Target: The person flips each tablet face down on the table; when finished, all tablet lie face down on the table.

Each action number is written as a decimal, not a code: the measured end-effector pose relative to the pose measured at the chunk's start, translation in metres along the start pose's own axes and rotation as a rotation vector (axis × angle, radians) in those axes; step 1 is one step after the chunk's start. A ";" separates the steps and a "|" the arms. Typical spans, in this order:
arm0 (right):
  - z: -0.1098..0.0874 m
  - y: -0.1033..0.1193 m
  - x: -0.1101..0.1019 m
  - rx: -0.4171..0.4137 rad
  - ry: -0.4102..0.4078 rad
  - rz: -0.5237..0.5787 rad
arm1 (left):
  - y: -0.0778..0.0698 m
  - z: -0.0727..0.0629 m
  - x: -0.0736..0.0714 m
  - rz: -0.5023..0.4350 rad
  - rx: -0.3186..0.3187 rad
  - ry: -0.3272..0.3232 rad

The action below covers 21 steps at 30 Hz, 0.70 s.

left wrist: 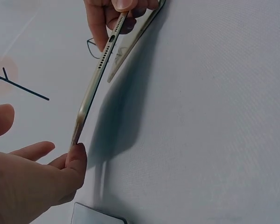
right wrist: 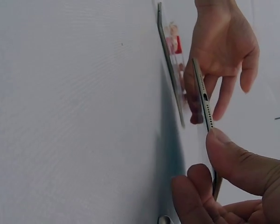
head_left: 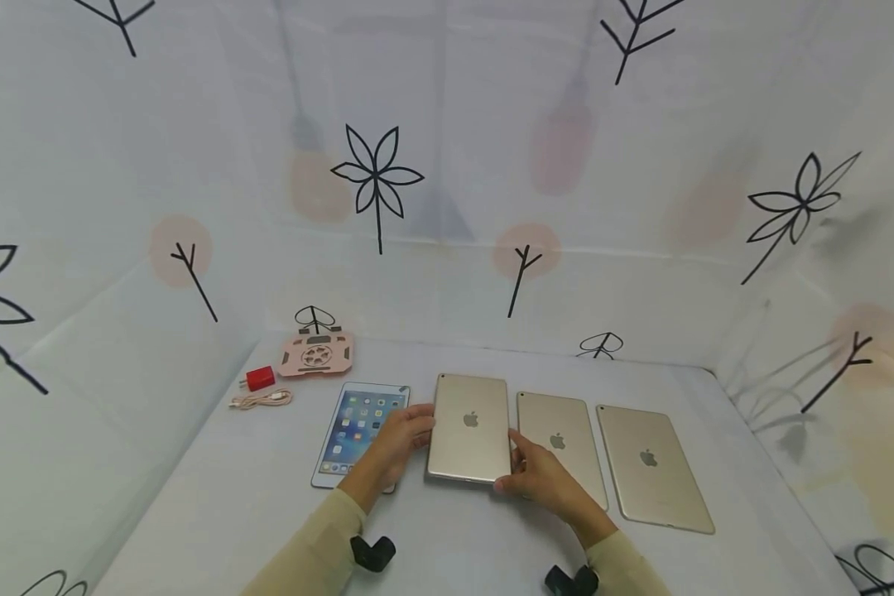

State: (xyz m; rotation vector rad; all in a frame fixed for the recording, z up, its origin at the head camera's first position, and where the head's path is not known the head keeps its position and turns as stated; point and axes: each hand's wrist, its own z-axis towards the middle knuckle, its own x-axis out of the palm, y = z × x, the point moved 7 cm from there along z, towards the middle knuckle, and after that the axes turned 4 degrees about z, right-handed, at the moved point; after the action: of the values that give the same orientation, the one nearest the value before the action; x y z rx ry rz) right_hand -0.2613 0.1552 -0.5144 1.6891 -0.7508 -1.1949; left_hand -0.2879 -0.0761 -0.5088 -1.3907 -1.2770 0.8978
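Observation:
A gold tablet (head_left: 469, 430) with an apple logo on its back is held off the white table, back side up, its shadow beneath it in the left wrist view. My right hand (head_left: 544, 480) pinches its near right corner, thumb on one face and fingers on the other, as the right wrist view shows beside the port edge (right wrist: 204, 95). At the opposite edge, the fingertips of my left hand (head_left: 398, 443) touch the tablet; its thumb stands apart from it in the left wrist view. Under my left forearm and hand lies a white tablet (head_left: 353, 426) with a lit screen of app icons.
Two more gold tablets lie back up on the right, one (head_left: 559, 439) partly behind my right hand, the other (head_left: 656, 468) farther right. At the back left are a pink stand (head_left: 335, 358), a red charger plug (head_left: 259, 378) and a coiled cable (head_left: 261, 400). Patterned cloth walls surround the table.

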 end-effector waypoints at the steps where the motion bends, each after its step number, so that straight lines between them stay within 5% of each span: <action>1: 0.001 0.000 0.000 -0.006 0.011 0.006 | 0.001 0.000 0.000 -0.012 -0.002 0.004; 13: 0.003 -0.004 0.002 -0.017 0.083 0.044 | 0.010 0.006 -0.001 -0.018 -0.016 0.031; 21: 0.001 -0.006 0.003 -0.018 0.093 -0.064 | 0.013 0.006 0.000 -0.022 -0.035 0.032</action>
State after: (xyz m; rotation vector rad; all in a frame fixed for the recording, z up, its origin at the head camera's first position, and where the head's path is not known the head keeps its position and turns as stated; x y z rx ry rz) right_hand -0.2617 0.1544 -0.5212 1.7522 -0.6318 -1.1548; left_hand -0.2904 -0.0741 -0.5228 -1.4108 -1.2870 0.8387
